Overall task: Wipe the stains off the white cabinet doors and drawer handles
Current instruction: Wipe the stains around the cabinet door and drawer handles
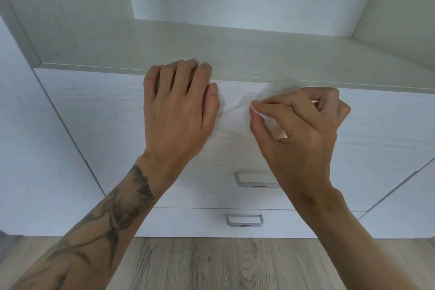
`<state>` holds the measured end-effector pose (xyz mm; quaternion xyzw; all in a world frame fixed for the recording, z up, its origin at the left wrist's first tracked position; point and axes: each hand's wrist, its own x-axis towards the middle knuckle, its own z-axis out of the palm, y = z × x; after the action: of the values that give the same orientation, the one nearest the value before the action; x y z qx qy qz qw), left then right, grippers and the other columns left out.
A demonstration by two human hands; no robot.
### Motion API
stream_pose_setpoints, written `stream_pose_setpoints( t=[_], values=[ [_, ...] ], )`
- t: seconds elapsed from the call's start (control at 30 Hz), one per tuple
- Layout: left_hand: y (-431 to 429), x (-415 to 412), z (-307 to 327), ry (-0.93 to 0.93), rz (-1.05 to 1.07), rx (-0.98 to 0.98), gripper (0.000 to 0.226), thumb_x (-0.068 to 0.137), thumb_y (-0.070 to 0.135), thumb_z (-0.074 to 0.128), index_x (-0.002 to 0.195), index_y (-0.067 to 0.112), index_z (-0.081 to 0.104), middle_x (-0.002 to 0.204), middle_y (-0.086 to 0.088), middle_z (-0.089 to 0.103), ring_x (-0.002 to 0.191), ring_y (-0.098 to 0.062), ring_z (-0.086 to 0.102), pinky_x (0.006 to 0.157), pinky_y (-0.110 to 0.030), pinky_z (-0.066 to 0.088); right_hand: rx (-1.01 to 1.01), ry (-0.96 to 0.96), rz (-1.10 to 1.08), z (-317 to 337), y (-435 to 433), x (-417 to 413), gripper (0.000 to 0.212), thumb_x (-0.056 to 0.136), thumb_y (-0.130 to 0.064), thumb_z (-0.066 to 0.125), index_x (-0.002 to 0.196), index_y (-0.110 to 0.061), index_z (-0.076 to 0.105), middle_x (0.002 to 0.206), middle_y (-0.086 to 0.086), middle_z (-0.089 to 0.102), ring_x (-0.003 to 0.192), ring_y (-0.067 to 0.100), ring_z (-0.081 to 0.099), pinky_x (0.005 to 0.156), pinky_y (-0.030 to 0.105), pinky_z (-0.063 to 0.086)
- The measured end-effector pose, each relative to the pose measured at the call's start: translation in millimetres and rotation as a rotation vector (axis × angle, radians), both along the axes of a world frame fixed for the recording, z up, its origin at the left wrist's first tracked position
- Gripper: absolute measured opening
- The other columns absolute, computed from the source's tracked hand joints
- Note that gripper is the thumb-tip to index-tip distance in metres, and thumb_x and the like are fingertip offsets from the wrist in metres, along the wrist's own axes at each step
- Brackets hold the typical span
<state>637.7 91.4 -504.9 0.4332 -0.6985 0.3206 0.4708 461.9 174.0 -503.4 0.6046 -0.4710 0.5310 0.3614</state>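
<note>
Gripping white wipe (231,110) from both ends, head view. Left hand (177,110) closed over one end, knuckles by shelf edge (306,79). Right hand (303,129) pinching other end. Wipe stretched against upper drawer front (94,113). Two grey handles (255,182) below, lower drawer handle (244,219) above wood floor (211,263).

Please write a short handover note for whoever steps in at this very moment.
Left hand: closed on one end of the white wipe, against the upper drawer front.
Right hand: pinch grip on the other end.
Wipe is stretched between both hands near the drawer's top edge.
Still to do: orange marks show on the upper handle and lower handle.
</note>
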Motion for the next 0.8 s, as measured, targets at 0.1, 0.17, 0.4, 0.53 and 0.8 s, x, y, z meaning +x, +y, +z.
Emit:
stream_pose_setpoints(
  t=[0.1, 0.17, 0.4, 0.53, 0.8],
  values=[
    [-0.2, 0.3, 0.6, -0.008, 0.001, 0.000, 0.037, 0.112, 0.029, 0.037, 0.126, 0.010, 0.065, 0.125, -0.009, 0.066, 0.113, -0.031, 0.057, 0.105, -0.047, 0.037, 0.072, 0.005, 0.006, 3.6, -7.2, 1.1, 0.010, 0.092, -0.015, 0.082, 0.083, -0.018, 0.081, 0.089, -0.007, 0.074, 0.102, 0.021, 0.050, 0.091, 0.034, 0.026],
    [-0.2, 0.5, 0.3, -0.011, 0.003, 0.010, 0.038, 0.112, 0.030, 0.036, 0.127, 0.010, 0.065, 0.125, -0.009, 0.065, 0.113, -0.031, 0.057, 0.105, -0.047, 0.037, 0.083, 0.027, 0.017, 3.1, -6.9, -1.5, 0.007, 0.094, -0.017, 0.082, 0.087, -0.019, 0.082, 0.090, -0.006, 0.074, 0.101, 0.022, 0.050, 0.091, 0.035, 0.028],
    [1.6, 1.1, 1.5, -0.015, 0.001, 0.028, 0.038, 0.112, 0.030, 0.037, 0.128, 0.011, 0.065, 0.127, -0.009, 0.066, 0.115, -0.031, 0.057, 0.106, -0.047, 0.037, 0.010, 0.030, 0.051, -12.7, 20.0, -43.7, 0.007, 0.096, -0.012, 0.081, 0.100, -0.008, 0.083, 0.101, 0.004, 0.077, 0.092, 0.031, 0.058, 0.069, 0.049, 0.052],
    [2.2, -0.2, 2.2, -0.009, 0.002, 0.024, 0.038, 0.111, 0.030, 0.037, 0.128, 0.011, 0.066, 0.126, -0.009, 0.066, 0.115, -0.031, 0.057, 0.106, -0.047, 0.037, -0.007, -0.056, 0.057, -7.5, 33.0, -45.4, 0.007, 0.098, -0.009, 0.077, 0.103, -0.006, 0.081, 0.099, 0.003, 0.075, 0.087, 0.041, 0.063, 0.081, 0.036, 0.049],
    [2.8, 0.2, 2.0, -0.011, 0.006, 0.004, 0.033, 0.111, 0.026, 0.040, 0.125, 0.010, 0.065, 0.124, -0.009, 0.065, 0.112, -0.031, 0.057, 0.105, -0.047, 0.037, 0.047, 0.127, 0.117, -7.7, -7.7, -17.3, 0.009, 0.099, -0.016, 0.078, 0.104, -0.015, 0.085, 0.110, -0.004, 0.079, 0.100, 0.024, 0.053, 0.085, 0.039, 0.038]
  ],
)
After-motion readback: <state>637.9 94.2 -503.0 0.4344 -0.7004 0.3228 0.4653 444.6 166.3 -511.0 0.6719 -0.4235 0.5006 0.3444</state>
